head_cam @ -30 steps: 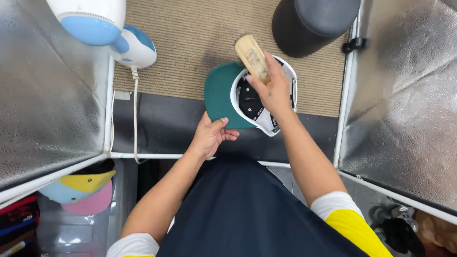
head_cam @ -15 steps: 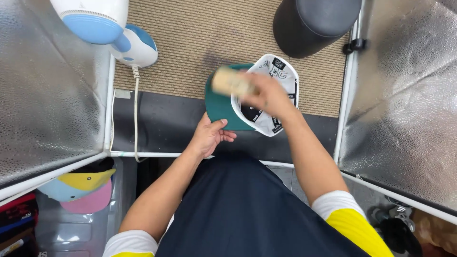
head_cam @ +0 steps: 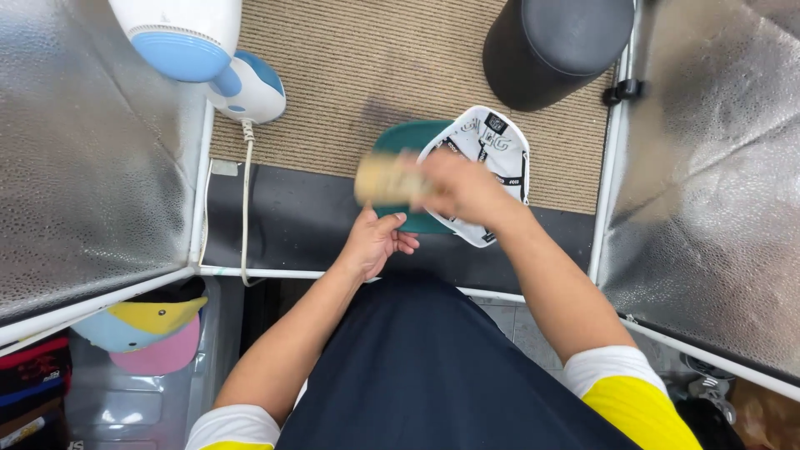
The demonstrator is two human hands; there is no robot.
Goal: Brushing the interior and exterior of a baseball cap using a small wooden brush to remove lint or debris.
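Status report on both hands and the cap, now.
Left hand grips the cap at its green brim. Right hand holds a wooden brush over the cap, blurred. Grey stool beyond, apart from them.

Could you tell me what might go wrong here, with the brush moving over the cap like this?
1. The left hand grips only the green brim's edge, so the cap could twist or slip under the blurred brush in the right hand.
2. The white cord from the blue and white appliance runs near the left hand and might snag.
3. The dark cylinder stands close beyond the cap, so a wide stroke could knock it.
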